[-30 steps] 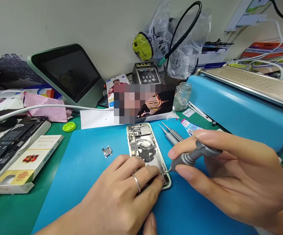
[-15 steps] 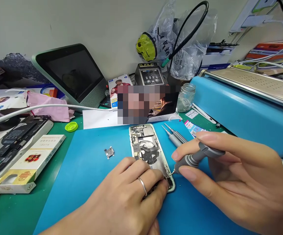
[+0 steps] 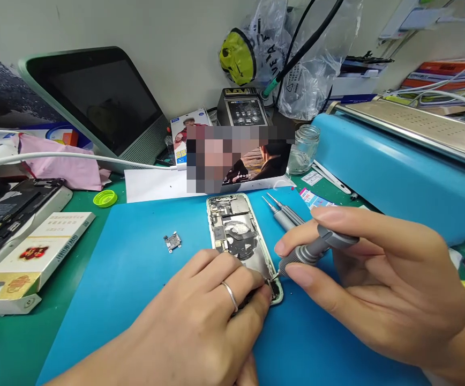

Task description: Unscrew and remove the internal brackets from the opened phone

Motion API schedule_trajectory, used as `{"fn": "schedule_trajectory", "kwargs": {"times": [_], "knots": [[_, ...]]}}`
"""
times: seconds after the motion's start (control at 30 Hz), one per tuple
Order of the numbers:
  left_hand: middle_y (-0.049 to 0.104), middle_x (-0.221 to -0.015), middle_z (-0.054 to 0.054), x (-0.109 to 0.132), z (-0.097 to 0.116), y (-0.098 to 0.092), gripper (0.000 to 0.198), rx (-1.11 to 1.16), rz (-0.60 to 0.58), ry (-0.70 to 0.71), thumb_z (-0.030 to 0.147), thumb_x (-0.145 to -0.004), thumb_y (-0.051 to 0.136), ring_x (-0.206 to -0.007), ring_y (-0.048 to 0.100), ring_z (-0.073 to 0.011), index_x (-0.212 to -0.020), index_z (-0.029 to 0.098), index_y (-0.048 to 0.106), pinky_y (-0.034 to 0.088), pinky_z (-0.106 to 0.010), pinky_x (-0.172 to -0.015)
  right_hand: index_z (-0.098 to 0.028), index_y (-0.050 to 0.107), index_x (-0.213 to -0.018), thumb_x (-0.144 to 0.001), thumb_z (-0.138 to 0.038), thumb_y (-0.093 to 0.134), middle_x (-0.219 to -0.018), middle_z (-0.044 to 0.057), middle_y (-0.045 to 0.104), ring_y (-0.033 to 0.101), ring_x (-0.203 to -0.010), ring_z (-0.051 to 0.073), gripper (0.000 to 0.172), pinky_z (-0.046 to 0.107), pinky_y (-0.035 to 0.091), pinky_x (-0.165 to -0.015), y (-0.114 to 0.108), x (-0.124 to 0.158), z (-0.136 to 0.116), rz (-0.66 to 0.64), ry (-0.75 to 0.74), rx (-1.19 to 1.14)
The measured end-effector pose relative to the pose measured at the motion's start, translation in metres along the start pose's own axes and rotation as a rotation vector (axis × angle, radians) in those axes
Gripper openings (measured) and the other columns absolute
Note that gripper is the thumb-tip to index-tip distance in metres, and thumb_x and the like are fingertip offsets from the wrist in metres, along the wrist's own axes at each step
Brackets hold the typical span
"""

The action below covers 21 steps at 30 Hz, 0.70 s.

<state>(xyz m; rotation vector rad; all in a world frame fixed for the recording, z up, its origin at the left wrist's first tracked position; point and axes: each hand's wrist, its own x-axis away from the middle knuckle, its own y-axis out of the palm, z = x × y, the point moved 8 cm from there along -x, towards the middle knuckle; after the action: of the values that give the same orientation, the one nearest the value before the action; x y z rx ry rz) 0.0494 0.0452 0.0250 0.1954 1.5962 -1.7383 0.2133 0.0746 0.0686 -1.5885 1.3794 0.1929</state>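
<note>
An opened smartphone (image 3: 252,254) lies on a blue mat, its circuit boards and metal inner plate exposed. My left hand (image 3: 212,311), with a ring on one finger, covers the lower left of the phone; its fingers are closed and press on the bottom end. Whatever lies under those fingertips is hidden. Between thumb and fingers, my right hand (image 3: 381,279) grips a grey screwdriver (image 3: 316,249), tilted, its tip at the phone's lower right edge. A small metal-cased phone part (image 3: 172,242) sits on the mat left of the phone.
More grey screwdrivers (image 3: 283,212) lie beyond the right hand. A cigarette box (image 3: 43,254) and another opened device (image 3: 13,220) are at left, near a green cap (image 3: 105,198). Behind stand a smart display (image 3: 96,102), a glass jar (image 3: 305,150) and a blue machine (image 3: 393,171).
The whole view has shifted slightly, so everything sits a little further left and higher. Both hands keep nearly the same grip, and the screwdriver tip stays at the phone's lower right edge.
</note>
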Motion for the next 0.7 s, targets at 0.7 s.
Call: {"fn": "schedule_trajectory", "kwargs": {"times": [0.7], "knots": [[0.079,-0.108,-0.010,-0.010,0.000,-0.003,0.033,0.015,-0.047,-0.010,0.005,-0.094,0.055,-0.089,0.066,-0.0221,-0.118,0.008,0.077,0.052,-0.039,-0.071,-0.038,0.062,-0.156,-0.090,-0.012,0.087,-0.125,0.001,0.087,0.089,-0.095,0.025,0.075,0.035,0.072,-0.103,-0.001,0.001,-0.001,-0.047,-0.046,0.065]]}}
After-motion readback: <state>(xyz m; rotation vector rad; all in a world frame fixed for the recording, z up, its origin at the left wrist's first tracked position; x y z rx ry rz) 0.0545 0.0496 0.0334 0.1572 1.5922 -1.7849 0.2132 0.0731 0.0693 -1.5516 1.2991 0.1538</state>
